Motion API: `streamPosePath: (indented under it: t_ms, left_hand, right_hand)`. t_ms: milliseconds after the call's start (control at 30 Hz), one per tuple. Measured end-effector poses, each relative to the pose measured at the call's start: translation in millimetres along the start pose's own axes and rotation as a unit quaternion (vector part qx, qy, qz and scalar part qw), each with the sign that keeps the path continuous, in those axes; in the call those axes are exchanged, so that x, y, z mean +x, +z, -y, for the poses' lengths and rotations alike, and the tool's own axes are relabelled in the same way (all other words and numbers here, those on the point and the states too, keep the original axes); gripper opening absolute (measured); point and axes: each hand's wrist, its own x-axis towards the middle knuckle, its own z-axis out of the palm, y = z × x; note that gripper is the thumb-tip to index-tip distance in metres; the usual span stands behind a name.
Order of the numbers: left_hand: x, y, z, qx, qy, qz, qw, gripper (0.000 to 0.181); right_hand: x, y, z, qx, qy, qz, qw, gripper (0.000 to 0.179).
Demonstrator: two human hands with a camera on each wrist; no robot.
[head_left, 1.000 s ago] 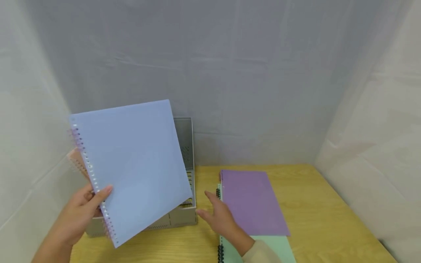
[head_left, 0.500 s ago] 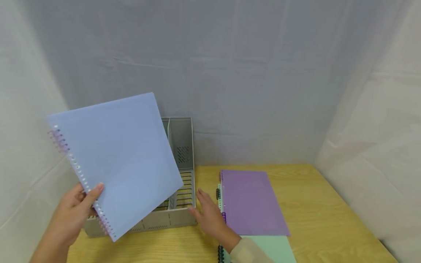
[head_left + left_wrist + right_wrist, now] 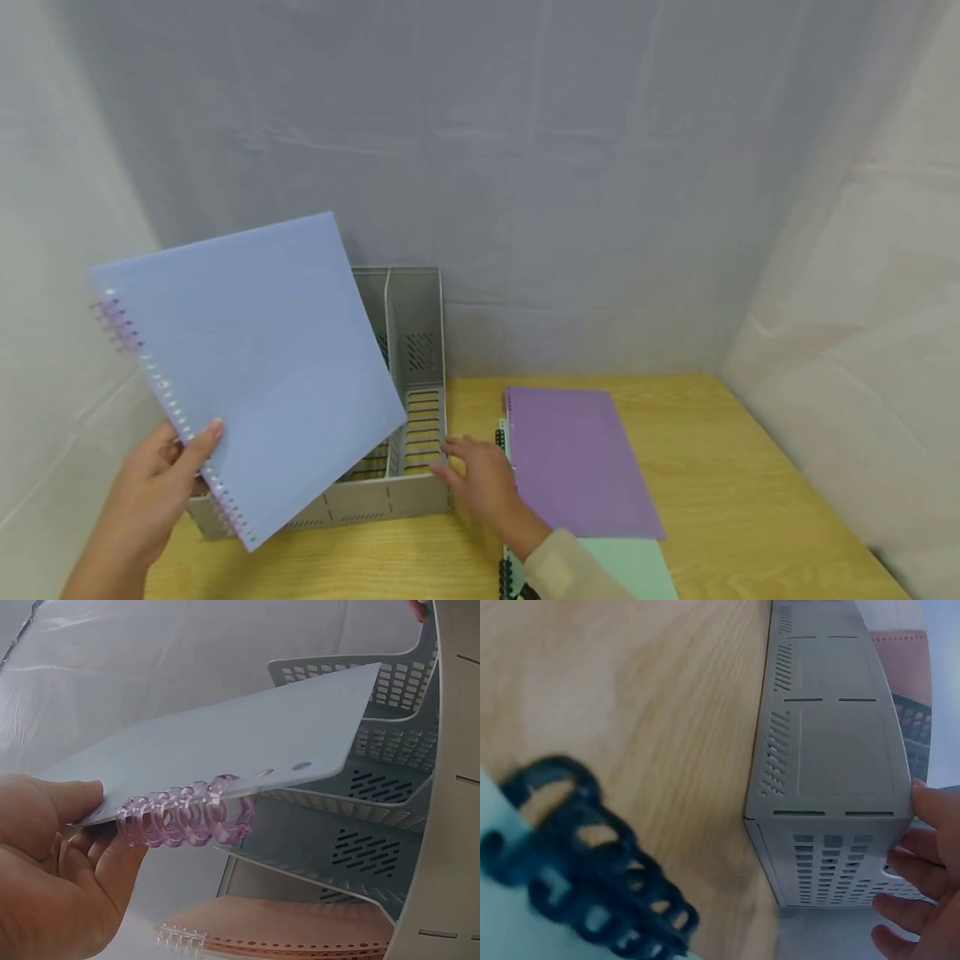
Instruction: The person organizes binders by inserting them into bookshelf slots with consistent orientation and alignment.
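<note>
My left hand (image 3: 146, 492) pinches a blue ring-bound notebook (image 3: 258, 367) by its spine, thumb over the cover. Clear purple rings (image 3: 187, 814) run along that spine in the left wrist view. The notebook hangs tilted above a grey file rack (image 3: 420, 498) with several slots and hides much of it. At the rack's front right corner, my right hand (image 3: 487, 492) touches the rim with the thumb, its other fingers loosely spread by the side wall. A pink notebook (image 3: 292, 922) stands in the rack's end slot, seen in the left wrist view.
Right of the rack, a purple notebook (image 3: 581, 462) lies partly over a pale green one (image 3: 626, 558) with black rings (image 3: 600, 855), on the wooden table (image 3: 735, 483). Pale sheeting (image 3: 585, 192) encloses the back and both sides.
The blue notebook has moved left with my left hand, uncovering the rack's right slots. My right hand has moved left from beside the purple notebook to the rack's corner.
</note>
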Motion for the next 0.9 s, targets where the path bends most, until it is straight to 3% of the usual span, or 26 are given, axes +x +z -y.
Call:
streamPosePath:
  t_ms: [200, 467, 900]
  left_hand:
    - [-1.6, -4.9, 4.3, -0.024, 0.014, -0.006, 0.9996, 0.029]
    - [-5.1, -14.1, 6.1, -0.049, 0.016, -0.023, 0.9984, 0.030]
    - [-6.8, -19.6, 9.5, -0.076, 0.018, -0.041, 0.9961, 0.030]
  right_hand:
    - [3.7, -3.6, -0.6, -0.037, 0.015, 0.049, 0.9980, 0.045]
    - [6.6, -11.8, 1.1, -0.085, -0.030, 0.078, 0.9929, 0.045]
    - [8.2, -6.5, -2.4, -0.071, -0.055, 0.067, 0.9936, 0.047]
